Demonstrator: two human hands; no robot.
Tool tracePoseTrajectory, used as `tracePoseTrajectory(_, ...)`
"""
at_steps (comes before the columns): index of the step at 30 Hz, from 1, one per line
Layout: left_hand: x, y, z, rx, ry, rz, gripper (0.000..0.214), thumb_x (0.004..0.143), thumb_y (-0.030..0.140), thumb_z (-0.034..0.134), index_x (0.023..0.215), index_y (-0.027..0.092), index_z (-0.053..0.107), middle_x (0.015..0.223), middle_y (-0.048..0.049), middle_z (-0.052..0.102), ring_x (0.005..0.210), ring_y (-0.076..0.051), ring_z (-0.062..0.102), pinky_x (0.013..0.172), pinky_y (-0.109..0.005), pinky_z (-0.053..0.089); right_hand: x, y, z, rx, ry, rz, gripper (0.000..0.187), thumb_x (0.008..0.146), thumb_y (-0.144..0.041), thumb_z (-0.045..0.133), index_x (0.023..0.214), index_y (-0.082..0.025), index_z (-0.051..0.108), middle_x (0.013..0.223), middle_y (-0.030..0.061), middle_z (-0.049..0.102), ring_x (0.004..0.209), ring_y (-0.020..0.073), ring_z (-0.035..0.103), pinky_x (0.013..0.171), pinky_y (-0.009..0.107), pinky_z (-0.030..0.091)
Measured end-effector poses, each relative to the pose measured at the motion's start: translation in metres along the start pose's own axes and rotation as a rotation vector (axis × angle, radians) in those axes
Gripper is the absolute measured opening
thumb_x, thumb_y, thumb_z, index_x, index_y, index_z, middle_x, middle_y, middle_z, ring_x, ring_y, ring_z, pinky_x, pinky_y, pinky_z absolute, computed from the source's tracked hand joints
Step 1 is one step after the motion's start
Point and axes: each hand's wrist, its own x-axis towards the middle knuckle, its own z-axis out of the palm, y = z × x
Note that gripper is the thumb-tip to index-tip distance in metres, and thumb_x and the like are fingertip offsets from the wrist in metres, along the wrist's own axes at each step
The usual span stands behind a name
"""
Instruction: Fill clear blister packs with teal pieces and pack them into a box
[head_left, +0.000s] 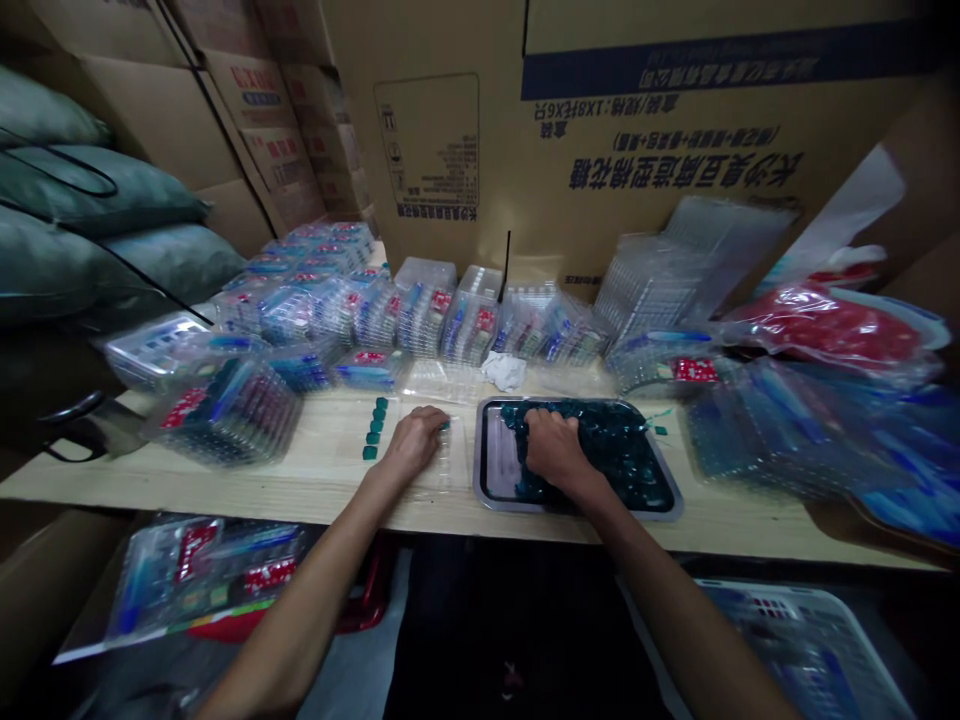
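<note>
Teal pieces: the heap of small teal pieces point(611, 450) lies under and ahead of my right fingers, filling most of the steel tray point(577, 506).

Right hand: my right hand point(555, 448) presses down on the heap, with its fingers point(534, 420) curled into the pieces. They look close together, but I cannot tell whether they pinch anything, as the tips are buried.

Left hand: my left hand point(416, 442) rests over the clear plastic blister tray point(446, 470), its fingers point(433, 424) pressed together and pointing toward my right hand. A single teal piece point(445, 425) sits at the fingertips, but I cannot tell whether they pinch it.

Laid-out row: a short row of teal pieces point(374, 430) lies on the board, beyond the heel of my left hand and away from my fingertips. Its long axis runs roughly away from me, slightly slanted. My left hand is much nearer to it than my right.

Surface: the wooden board point(315, 480) runs under both hands.

Beyond the fingers: a crumpled white cloth point(504, 371) lies ahead of them, in front of stacks of filled blister packs point(420, 315). A cardboard carton point(645, 140) stands behind those, and green sacks point(82, 190) are heaped far to the left of my fingers.
</note>
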Motion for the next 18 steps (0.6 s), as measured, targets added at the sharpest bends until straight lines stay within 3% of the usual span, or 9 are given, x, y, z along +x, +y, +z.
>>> tracePoseTrajectory(2,0.000,0.001,0.003,-0.034,0.053,-0.035,0.028,0.085,0.014,0.056,0.106,0.021,0.074,0.103,-0.0091,0.073,0.096,-0.022,0.066,0.090,-0.034,0.051,0.002,-0.001,0.000,-0.002,-0.002,-0.011,0.026,0.082,-0.006,0.051,0.107,-0.014,0.056,0.109,0.0146,0.065,0.102,0.0299,0.058,0.080,0.038,0.031)
tracePoseTrajectory(5,0.000,0.002,0.009,-0.126,0.109,-0.088,0.016,0.087,0.020,0.060,0.094,0.020,0.075,0.094,-0.0079,0.072,0.088,-0.020,0.066,0.085,-0.032,0.051,0.003,-0.002,0.001,0.003,-0.002,-0.010,0.027,0.082,-0.006,0.051,0.107,-0.014,0.056,0.107,0.0145,0.065,0.101,0.0300,0.058,0.079,0.038,0.031)
tracePoseTrajectory(9,-0.002,0.003,0.018,-0.221,0.111,-0.053,0.014,0.088,0.023,0.063,0.088,0.022,0.076,0.093,-0.0077,0.073,0.088,-0.020,0.068,0.084,-0.030,0.051,0.003,-0.002,0.003,-0.002,0.000,-0.003,0.027,0.082,-0.005,0.049,0.107,-0.014,0.056,0.106,0.0141,0.066,0.101,0.0304,0.058,0.078,0.038,0.030)
tracePoseTrajectory(14,-0.007,0.007,0.022,-0.074,0.047,0.025,0.022,0.092,0.021,0.055,0.095,0.023,0.077,0.106,-0.0081,0.074,0.096,-0.021,0.069,0.086,-0.031,0.051,0.004,-0.003,0.004,-0.008,0.002,-0.010,0.029,0.081,-0.004,0.049,0.107,-0.014,0.057,0.104,0.0151,0.066,0.100,0.0310,0.060,0.078,0.038,0.029)
tracePoseTrajectory(18,-0.014,0.006,0.024,-0.019,0.063,0.013,0.029,0.092,0.017,0.053,0.114,0.023,0.071,0.110,-0.0073,0.074,0.103,-0.021,0.069,0.093,-0.033,0.052,0.004,0.000,0.006,0.028,0.023,0.008,0.028,0.083,-0.003,0.045,0.105,-0.014,0.059,0.099,0.0146,0.068,0.098,0.0310,0.061,0.081,0.039,0.030)
